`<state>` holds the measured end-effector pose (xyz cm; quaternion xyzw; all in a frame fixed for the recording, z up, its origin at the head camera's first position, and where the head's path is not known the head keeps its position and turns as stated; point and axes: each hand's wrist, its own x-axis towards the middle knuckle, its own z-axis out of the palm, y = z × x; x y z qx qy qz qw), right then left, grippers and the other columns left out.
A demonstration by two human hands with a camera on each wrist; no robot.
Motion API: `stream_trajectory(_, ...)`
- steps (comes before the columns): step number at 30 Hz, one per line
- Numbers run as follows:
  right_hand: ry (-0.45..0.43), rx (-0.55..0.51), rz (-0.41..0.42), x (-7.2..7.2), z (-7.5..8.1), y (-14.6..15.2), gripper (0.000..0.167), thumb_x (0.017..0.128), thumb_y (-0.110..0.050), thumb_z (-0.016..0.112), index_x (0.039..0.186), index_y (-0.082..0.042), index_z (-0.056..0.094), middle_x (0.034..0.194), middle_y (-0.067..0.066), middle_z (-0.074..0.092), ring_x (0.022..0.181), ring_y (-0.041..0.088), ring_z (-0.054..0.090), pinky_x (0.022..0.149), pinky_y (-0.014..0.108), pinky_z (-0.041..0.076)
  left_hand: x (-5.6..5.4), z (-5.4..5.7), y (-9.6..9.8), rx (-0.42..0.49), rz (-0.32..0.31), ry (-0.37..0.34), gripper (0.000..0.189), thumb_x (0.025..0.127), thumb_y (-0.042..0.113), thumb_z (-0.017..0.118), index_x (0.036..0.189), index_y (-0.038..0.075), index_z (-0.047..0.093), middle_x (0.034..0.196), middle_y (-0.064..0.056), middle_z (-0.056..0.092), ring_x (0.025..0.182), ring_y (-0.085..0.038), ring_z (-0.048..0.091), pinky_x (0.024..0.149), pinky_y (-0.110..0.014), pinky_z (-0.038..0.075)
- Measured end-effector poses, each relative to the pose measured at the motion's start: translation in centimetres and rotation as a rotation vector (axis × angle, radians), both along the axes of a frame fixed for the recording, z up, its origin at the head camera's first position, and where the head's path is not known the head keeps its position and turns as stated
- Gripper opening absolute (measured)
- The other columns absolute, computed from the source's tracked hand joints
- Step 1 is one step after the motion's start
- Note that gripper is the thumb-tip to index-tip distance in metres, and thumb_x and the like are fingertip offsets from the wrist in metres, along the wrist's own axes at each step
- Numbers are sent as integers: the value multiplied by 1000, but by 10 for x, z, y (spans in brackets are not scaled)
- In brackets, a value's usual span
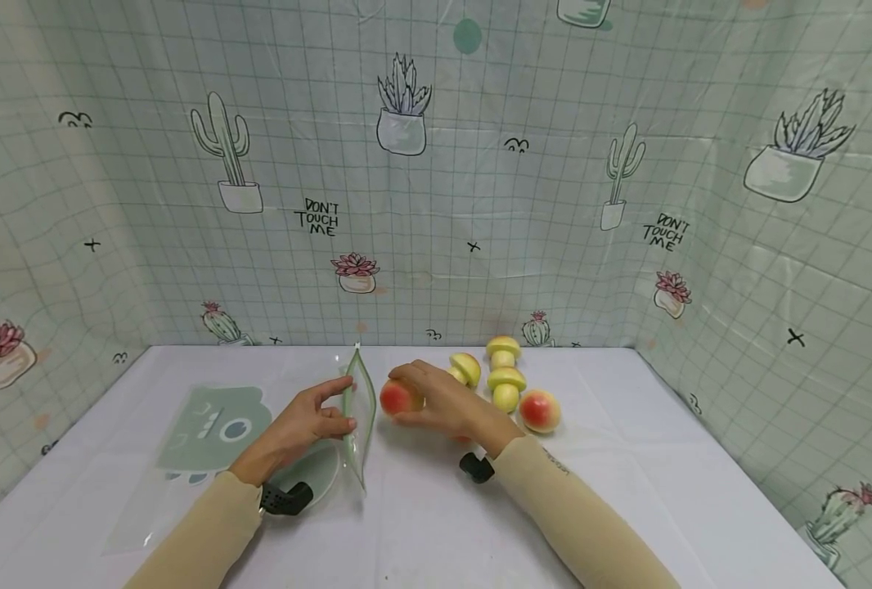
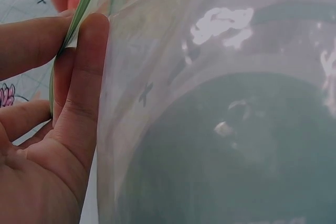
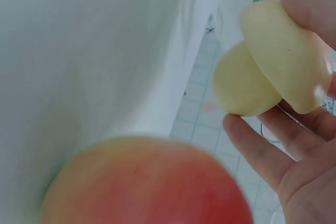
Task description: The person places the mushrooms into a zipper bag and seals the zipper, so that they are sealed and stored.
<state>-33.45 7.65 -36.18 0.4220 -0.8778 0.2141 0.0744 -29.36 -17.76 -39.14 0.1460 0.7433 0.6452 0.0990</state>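
My left hand (image 1: 307, 421) pinches the green-edged mouth of a clear zip bag (image 2: 220, 145); the thumb lies on one side of the strip and fingers on the other. The bag mouth gapes between two green strips. Close to its right, my right hand (image 1: 439, 401) grips a toy mushroom (image 3: 278, 59), pale yellow with a round stem below its cap. From above, the held piece (image 1: 399, 397) shows red-orange. A red and yellow peach (image 3: 147, 187) lies under the right wrist, mostly hidden by the arm in the head view.
Beyond my right hand are several yellow mushrooms (image 1: 505, 391) and another peach (image 1: 539, 411). A second clear bag with a green monster print (image 1: 215, 429) lies flat at the left of the white table (image 1: 421, 532). Patterned cloth (image 1: 436, 204) hangs behind and at both sides.
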Motion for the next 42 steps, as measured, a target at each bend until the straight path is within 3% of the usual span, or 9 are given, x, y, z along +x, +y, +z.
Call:
stream_trajectory(6, -39, -103, 11, 0, 2, -12, 59, 82, -38, 75, 131, -13, 51, 131, -1, 52, 123, 14, 46, 104, 33, 37, 0, 1, 1, -7, -3, 1, 80, 85, -2, 67, 150, -1, 22, 64, -3, 53, 69, -13, 56, 74, -30, 53)
stream_trajectory(15, -73, -237, 119, -2, 1, -30, 56, 79, -28, 80, 125, -12, 52, 124, -1, 56, 111, 10, 52, 92, 29, 46, 2, 1, 1, 3, -9, 4, 81, 84, -2, 68, 150, -1, 21, 65, -3, 53, 69, -14, 54, 74, -31, 53)
stream_trajectory(20, -92, -216, 136, -2, -2, -34, 56, 80, -27, 79, 127, -12, 53, 127, 1, 53, 115, 11, 50, 93, 29, 46, 1, 0, 1, 1, -13, -4, 81, 84, 0, 68, 150, -1, 21, 67, -4, 55, 69, -14, 54, 75, -32, 53)
stream_trajectory(34, -138, -137, 75, -2, -3, -35, 56, 82, -22, 77, 129, -10, 50, 129, 3, 52, 115, 15, 50, 91, 30, 48, 0, 0, 0, -57, 33, -9, 79, 85, 3, 69, 151, 5, 25, 69, -5, 56, 72, -18, 53, 77, -33, 53)
stream_trajectory(42, -75, -38, 28, -6, -7, -36, 55, 82, -22, 77, 128, -12, 50, 124, 0, 56, 106, 13, 54, 83, 23, 48, 0, 3, 0, -54, 23, 4, 79, 85, 2, 68, 151, 4, 24, 66, -3, 54, 68, -16, 51, 76, -33, 52)
